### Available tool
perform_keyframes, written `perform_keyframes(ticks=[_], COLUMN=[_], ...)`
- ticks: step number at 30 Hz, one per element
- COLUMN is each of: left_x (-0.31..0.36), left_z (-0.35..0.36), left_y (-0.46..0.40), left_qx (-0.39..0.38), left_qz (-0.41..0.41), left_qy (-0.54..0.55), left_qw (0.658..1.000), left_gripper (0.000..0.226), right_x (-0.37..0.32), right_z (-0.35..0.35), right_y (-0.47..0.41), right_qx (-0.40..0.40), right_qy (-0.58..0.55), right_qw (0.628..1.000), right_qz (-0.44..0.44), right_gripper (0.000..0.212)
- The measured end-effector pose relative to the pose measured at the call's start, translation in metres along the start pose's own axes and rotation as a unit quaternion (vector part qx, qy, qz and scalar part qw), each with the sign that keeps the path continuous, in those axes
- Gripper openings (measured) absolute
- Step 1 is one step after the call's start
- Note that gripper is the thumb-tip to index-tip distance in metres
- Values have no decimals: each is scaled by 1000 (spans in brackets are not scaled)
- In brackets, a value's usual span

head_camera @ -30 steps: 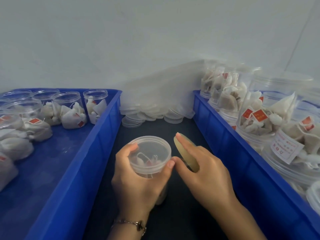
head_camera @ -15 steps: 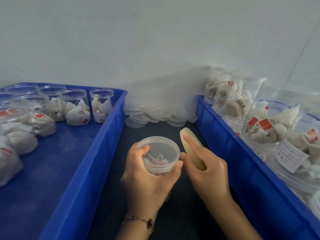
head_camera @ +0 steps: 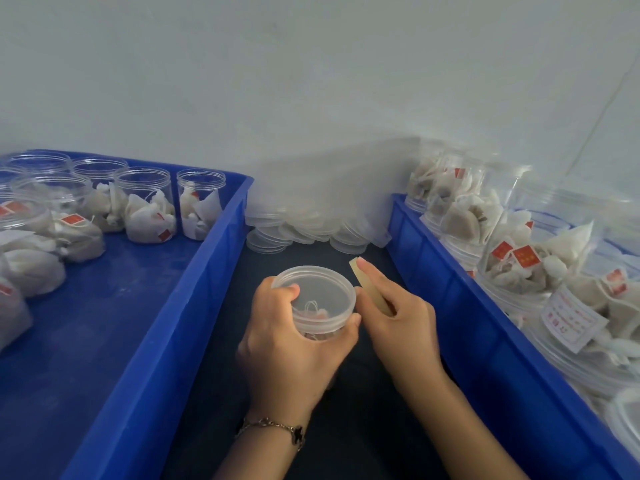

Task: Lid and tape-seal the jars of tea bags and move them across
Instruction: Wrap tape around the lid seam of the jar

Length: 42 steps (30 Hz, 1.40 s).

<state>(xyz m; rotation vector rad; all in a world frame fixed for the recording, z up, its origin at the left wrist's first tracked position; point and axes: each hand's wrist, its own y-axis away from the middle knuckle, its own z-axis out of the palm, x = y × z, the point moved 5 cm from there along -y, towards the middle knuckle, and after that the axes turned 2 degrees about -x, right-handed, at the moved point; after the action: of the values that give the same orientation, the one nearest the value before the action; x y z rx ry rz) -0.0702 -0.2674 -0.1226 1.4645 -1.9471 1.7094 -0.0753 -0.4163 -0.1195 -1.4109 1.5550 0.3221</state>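
The left hand (head_camera: 291, 348) grasps a lidded jar (head_camera: 317, 301); the right hand (head_camera: 398, 317) pinches a tape roll (head_camera: 369, 285). Red tags (head_camera: 525, 255) on the right look printed, unreadable.

We're seeing a clear, smooth plastic jar (head_camera: 320, 320) with a translucent, slightly frosted plastic lid (head_camera: 313, 292). The tape roll (head_camera: 370, 289) is looking like glossy yellowish film. The heap of spare lids (head_camera: 311, 226) is showing the same cloudy smooth plastic. The left bin (head_camera: 221, 237) and right bin (head_camera: 450, 289) are looking like moulded blue plastic, semi-gloss; we're noticing a dusty, scuffed floor in the left one. The tea bags (head_camera: 145, 216) are reading as white matt mesh cloth with red paper tags. The table (head_camera: 346, 427) is appearing dark and matt. The bracelet (head_camera: 273, 429) is showing as shiny metal chain.
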Motion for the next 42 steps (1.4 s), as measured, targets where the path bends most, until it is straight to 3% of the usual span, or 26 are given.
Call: perform_keyframes(ticks=[9, 18, 21, 24, 26, 29, 31, 35, 42], left_x=[1, 3, 3, 16, 28, 31, 27, 25, 25], left_z=[1, -4, -13, -11, 2, 25, 29, 26, 25], left_y=[-5, -12, -28, -43, -48, -49, -49, -49, -53], left_qx=[7, -33, -35, -45, -127, -311, -341, -290, -277], left_qz=[0, 18, -24, -24, 3, -16, -32, -4, -22], left_qy=[-11, -59, -27, -87, -180, -310, -319, -310, -290], left_qw=[1000, 998, 999, 995, 975, 898, 884, 905, 916], left_gripper=[69, 81, 76, 73, 86, 98, 86, 63, 48], right_x=[5, 7, 7, 8, 7, 8, 8, 7, 5], right_z=[5, 6, 8, 8, 7, 5, 4, 4, 8], right_y=[-12, -10, -9, -9, -10, -13, -14, -17, -29], right_qx=[-1, -27, -35, -40, -45, -47, -46, -28, -29], right_qy=[-38, -46, -39, -30, -24, -11, -2, -13, 15], right_qw=[998, 995, 995, 996, 996, 995, 995, 997, 999], right_qz=[57, 87, 81, 78, 78, 87, 88, 69, 40], right_gripper=[37, 36, 34, 37, 32, 29, 31, 30, 35])
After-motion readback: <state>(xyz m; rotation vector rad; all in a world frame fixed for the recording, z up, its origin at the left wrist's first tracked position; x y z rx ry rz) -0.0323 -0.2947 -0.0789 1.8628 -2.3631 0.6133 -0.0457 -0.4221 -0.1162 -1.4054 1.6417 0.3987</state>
